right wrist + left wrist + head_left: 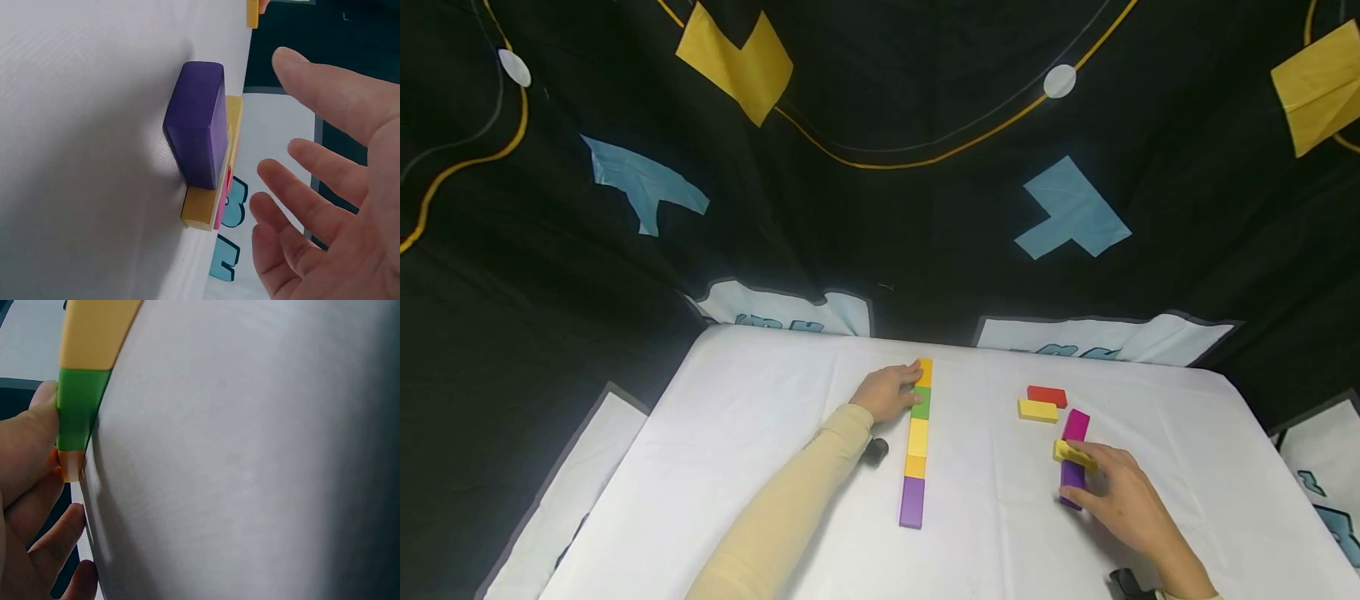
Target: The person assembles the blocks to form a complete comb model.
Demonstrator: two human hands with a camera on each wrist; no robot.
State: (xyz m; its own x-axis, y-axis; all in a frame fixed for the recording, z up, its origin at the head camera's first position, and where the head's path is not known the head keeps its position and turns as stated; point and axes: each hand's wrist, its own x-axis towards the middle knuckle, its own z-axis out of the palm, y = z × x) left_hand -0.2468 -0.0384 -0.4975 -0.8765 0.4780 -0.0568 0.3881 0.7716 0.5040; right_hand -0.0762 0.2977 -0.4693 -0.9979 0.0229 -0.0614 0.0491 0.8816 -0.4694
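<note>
A straight row of blocks runs away from me on the white table. At its far end my left hand [887, 393] touches the green block [921, 404] and the orange block [927, 372] from the left side. In the left wrist view the thumb [40, 428] lies along the green block's side. My right hand [1127, 500] hovers beside a purple block [194, 125], fingers spread and loosely bent, apart from it in the right wrist view. Past the purple block a yellow block [1063, 452] lies crosswise, then a magenta block [1077, 425].
Nearer in the row are a yellow block [917, 437], a smaller orange block [915, 467] and a purple block [912, 504]. A red block [1047, 397] and another yellow block [1037, 411] lie behind the right group. A black curtain [895, 250] hangs beyond the table.
</note>
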